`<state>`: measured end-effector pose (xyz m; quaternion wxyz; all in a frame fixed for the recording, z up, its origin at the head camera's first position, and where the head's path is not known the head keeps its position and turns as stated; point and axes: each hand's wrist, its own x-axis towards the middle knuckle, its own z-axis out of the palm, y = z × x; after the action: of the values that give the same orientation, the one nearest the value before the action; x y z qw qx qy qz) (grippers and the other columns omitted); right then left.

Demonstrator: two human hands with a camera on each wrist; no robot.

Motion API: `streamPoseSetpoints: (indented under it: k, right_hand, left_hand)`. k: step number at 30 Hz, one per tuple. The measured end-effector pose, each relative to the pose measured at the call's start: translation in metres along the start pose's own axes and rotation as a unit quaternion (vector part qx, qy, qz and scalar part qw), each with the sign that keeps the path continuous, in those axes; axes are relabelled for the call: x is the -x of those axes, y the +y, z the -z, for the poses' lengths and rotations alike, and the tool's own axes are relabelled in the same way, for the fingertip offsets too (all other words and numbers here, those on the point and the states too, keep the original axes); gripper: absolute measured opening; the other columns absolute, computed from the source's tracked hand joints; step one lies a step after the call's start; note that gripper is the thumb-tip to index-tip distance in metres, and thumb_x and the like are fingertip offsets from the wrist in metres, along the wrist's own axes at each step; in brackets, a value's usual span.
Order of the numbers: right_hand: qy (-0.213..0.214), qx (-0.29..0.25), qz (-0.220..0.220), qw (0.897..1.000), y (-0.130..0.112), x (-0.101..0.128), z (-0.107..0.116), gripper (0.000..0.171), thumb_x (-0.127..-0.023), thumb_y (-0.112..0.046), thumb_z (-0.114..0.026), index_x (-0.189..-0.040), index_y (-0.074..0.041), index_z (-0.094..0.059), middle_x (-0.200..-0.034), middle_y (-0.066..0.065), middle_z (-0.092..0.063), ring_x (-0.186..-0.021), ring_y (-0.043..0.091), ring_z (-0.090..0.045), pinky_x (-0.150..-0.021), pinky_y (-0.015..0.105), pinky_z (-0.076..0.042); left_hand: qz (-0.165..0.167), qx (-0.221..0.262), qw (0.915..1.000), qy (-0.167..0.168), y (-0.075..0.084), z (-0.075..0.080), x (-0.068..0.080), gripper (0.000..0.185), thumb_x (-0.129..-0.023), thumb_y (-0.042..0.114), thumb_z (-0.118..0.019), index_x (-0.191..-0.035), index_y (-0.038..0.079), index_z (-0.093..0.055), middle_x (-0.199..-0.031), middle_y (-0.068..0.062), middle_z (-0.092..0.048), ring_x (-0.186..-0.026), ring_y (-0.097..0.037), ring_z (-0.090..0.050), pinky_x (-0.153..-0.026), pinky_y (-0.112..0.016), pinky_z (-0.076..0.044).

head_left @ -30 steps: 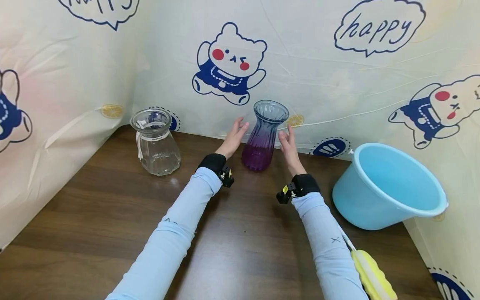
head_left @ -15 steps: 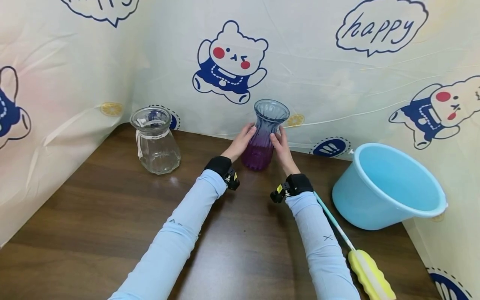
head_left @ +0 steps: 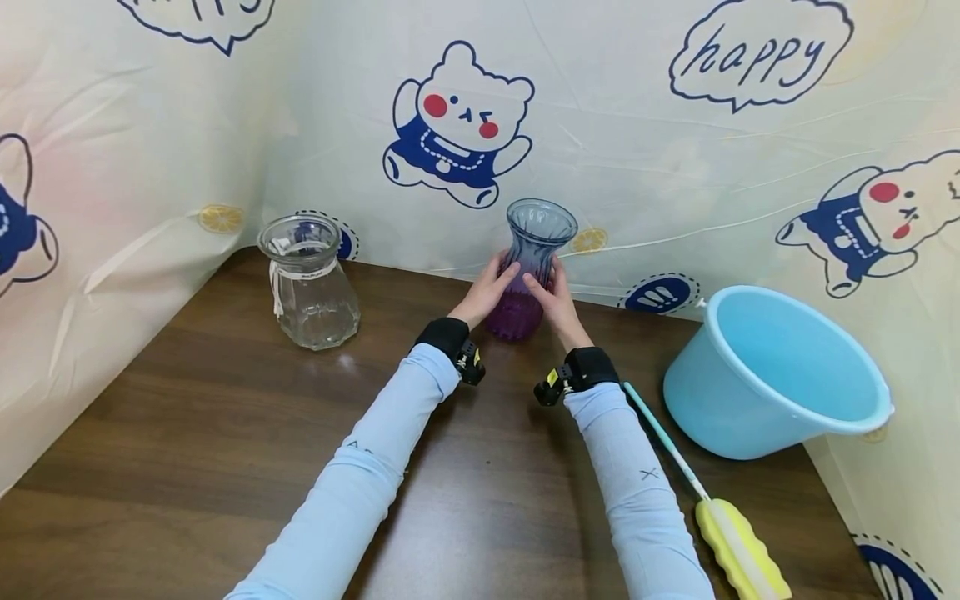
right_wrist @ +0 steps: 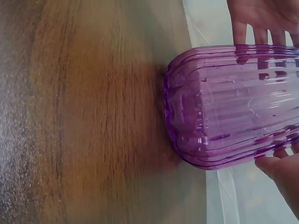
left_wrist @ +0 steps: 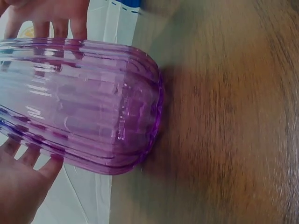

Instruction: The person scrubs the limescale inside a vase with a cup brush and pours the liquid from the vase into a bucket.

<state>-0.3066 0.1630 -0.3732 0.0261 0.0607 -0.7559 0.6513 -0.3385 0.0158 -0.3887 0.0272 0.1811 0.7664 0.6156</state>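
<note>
A ribbed glass vase (head_left: pixel 534 250), blue-grey at the flared mouth and purple below, stands upright at the back of the table. My left hand (head_left: pixel 486 293) holds its left side, and my right hand (head_left: pixel 557 303) holds the right. Both thumbs lie on the near side of the glass, pointing toward each other. In the left wrist view, the purple base (left_wrist: pixel 135 107) sits at the table surface, with fingers showing along both sides of the glass. The right wrist view has the vase body (right_wrist: pixel 224 107) between the two hands as well.
A clear glass jar (head_left: pixel 318 300) with a white cord round its neck stands at the back left. On the right is a light blue bucket (head_left: pixel 720 392). A yellow sponge brush (head_left: pixel 738 542) lies beside my right forearm. Printed cloth (head_left: pixel 600 125) hangs close behind the vase.
Both hands have closed in from either side of the vase and now grip it. The thumbs have come round to its near side. The vase stays in place.
</note>
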Motion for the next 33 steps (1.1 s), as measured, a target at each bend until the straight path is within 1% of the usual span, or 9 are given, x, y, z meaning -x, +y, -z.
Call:
streamPoseSetpoints:
  k: [4, 9, 14, 18, 22, 25, 28, 31, 33]
  right_hand:
    - [0.004, -0.001, -0.002, 1.0, -0.001, 0.001, -0.001, 0.072, -0.093, -0.022, -0.05, -0.146, -0.009, -0.004, -0.145, 0.021, -0.022, -0.133, 0.027, -0.024, -0.108, 0.039, -0.022]
    - [0.002, 0.014, -0.005, 1.0, -0.003, 0.006, -0.001, 0.072, -0.093, -0.027, -0.051, -0.146, -0.011, -0.005, -0.145, 0.021, -0.022, -0.133, 0.028, -0.024, -0.107, 0.041, -0.022]
    - [0.016, 0.043, -0.009, 0.999, -0.003, 0.013, -0.001, 0.072, -0.09, -0.034, -0.054, -0.146, -0.015, -0.012, -0.145, 0.017, -0.024, -0.129, 0.03, -0.029, -0.104, 0.044, -0.028]
    - [0.027, 0.06, 0.001, 0.998, -0.003, 0.018, 0.0, 0.072, -0.088, -0.035, -0.058, -0.144, -0.015, -0.018, -0.143, 0.017, -0.029, -0.126, 0.031, -0.035, -0.1, 0.043, -0.034]
    - [0.029, 0.078, 0.009, 0.996, -0.003, 0.024, 0.002, 0.071, -0.085, -0.037, -0.061, -0.143, -0.016, -0.024, -0.139, 0.016, -0.036, -0.123, 0.029, -0.04, -0.098, 0.042, -0.037]
    - [0.033, 0.096, 0.01, 0.995, -0.003, 0.028, 0.004, 0.072, -0.083, -0.04, -0.063, -0.141, -0.017, -0.028, -0.137, 0.015, -0.04, -0.121, 0.028, -0.043, -0.097, 0.041, -0.038]
    - [0.032, 0.112, 0.017, 0.993, -0.004, 0.034, 0.004, 0.072, -0.082, -0.041, -0.064, -0.14, -0.017, -0.029, -0.137, 0.013, -0.04, -0.119, 0.028, -0.045, -0.095, 0.042, -0.04]
    - [0.031, 0.124, 0.029, 0.991, -0.005, 0.04, 0.002, 0.071, -0.081, -0.041, -0.065, -0.139, -0.016, -0.031, -0.138, 0.012, -0.039, -0.117, 0.027, -0.046, -0.095, 0.041, -0.04]
    - [0.029, 0.129, 0.034, 0.991, -0.007, 0.045, 0.001, 0.071, -0.081, -0.04, -0.065, -0.138, -0.013, -0.031, -0.138, 0.012, -0.039, -0.117, 0.026, -0.046, -0.095, 0.04, -0.04]
  left_hand:
    - [0.001, -0.02, 0.9998, -0.003, 0.002, 0.0, 0.001, 0.058, -0.098, 0.036, -0.036, -0.143, 0.004, -0.019, -0.147, -0.014, -0.022, -0.135, -0.023, -0.02, -0.109, -0.037, -0.02]
    - [-0.001, -0.035, 0.9994, -0.002, 0.003, 0.001, 0.005, 0.057, -0.098, 0.035, -0.036, -0.143, 0.003, -0.02, -0.147, -0.014, -0.022, -0.135, -0.023, -0.02, -0.109, -0.037, -0.02]
    - [-0.015, -0.039, 0.9991, -0.002, 0.005, 0.002, 0.011, 0.055, -0.098, 0.033, -0.037, -0.142, 0.002, -0.023, -0.146, -0.015, -0.026, -0.133, -0.024, -0.025, -0.107, -0.036, -0.023]
    - [-0.021, -0.045, 0.9987, -0.01, 0.006, 0.006, 0.016, 0.054, -0.098, 0.033, -0.039, -0.141, 0.004, -0.026, -0.143, -0.015, -0.032, -0.129, -0.025, -0.032, -0.105, -0.037, -0.029]
    - [-0.003, -0.055, 0.9982, -0.023, 0.008, 0.014, 0.022, 0.055, -0.095, 0.035, -0.045, -0.14, 0.008, -0.03, -0.14, -0.014, -0.037, -0.125, -0.027, -0.039, -0.101, -0.038, -0.035]
    - [0.01, -0.056, 0.9977, -0.037, 0.011, 0.02, 0.026, 0.058, -0.091, 0.038, -0.052, -0.139, 0.011, -0.033, -0.139, -0.012, -0.039, -0.123, -0.027, -0.041, -0.099, -0.038, -0.037]
    - [0.01, -0.056, 0.997, -0.053, 0.014, 0.025, 0.03, 0.059, -0.089, 0.039, -0.056, -0.137, 0.012, -0.036, -0.137, -0.011, -0.041, -0.122, -0.026, -0.043, -0.097, -0.038, -0.04]
    - [0.007, -0.055, 0.9966, -0.06, 0.016, 0.028, 0.035, 0.058, -0.088, 0.039, -0.058, -0.135, 0.011, -0.038, -0.136, -0.01, -0.043, -0.121, -0.025, -0.044, -0.097, -0.037, -0.04]
    - [0.011, -0.054, 0.9965, -0.062, 0.017, 0.029, 0.04, 0.058, -0.087, 0.038, -0.058, -0.135, 0.011, -0.038, -0.135, -0.01, -0.044, -0.12, -0.025, -0.044, -0.096, -0.038, -0.04]
